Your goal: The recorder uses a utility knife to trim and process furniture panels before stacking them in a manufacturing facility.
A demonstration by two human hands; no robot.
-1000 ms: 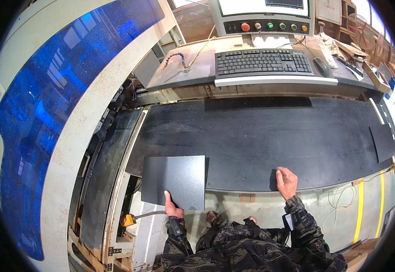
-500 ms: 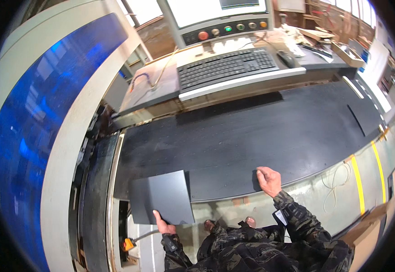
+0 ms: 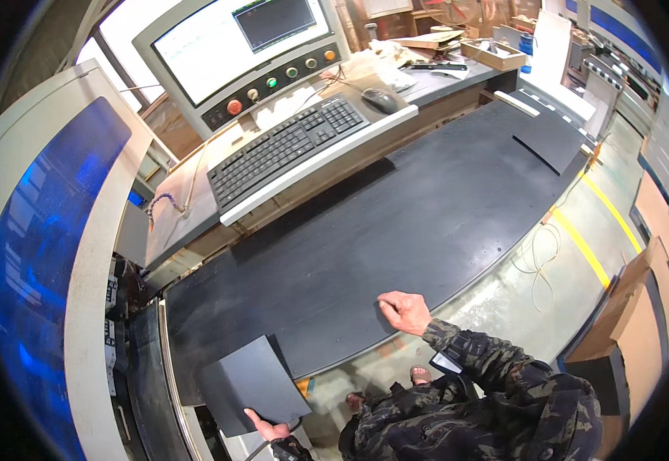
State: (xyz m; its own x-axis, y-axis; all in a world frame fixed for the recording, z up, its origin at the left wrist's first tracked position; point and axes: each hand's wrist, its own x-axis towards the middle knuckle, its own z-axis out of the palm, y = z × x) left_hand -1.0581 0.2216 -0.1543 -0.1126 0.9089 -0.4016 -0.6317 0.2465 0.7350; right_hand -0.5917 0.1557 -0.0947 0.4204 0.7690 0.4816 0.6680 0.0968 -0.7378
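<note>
I am gripping the dark panel [image 3: 251, 384] by its near edge with my left hand [image 3: 267, 427], holding it off the black table [image 3: 365, 230]. My right hand [image 3: 404, 311] is resting on the table edge, loosely curled and holding nothing. Moving it next probably needs a steadier, two-handed hold.

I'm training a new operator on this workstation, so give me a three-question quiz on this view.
1. True or false: the left hand holds the dark square panel at its near edge.
2. The right hand rests on: A) the keyboard B) the black table C) the mouse
3. Fill in: the largest button on the control strip under the monitor is coloured ____.

Key: 1 true; 2 B; 3 red.
</note>
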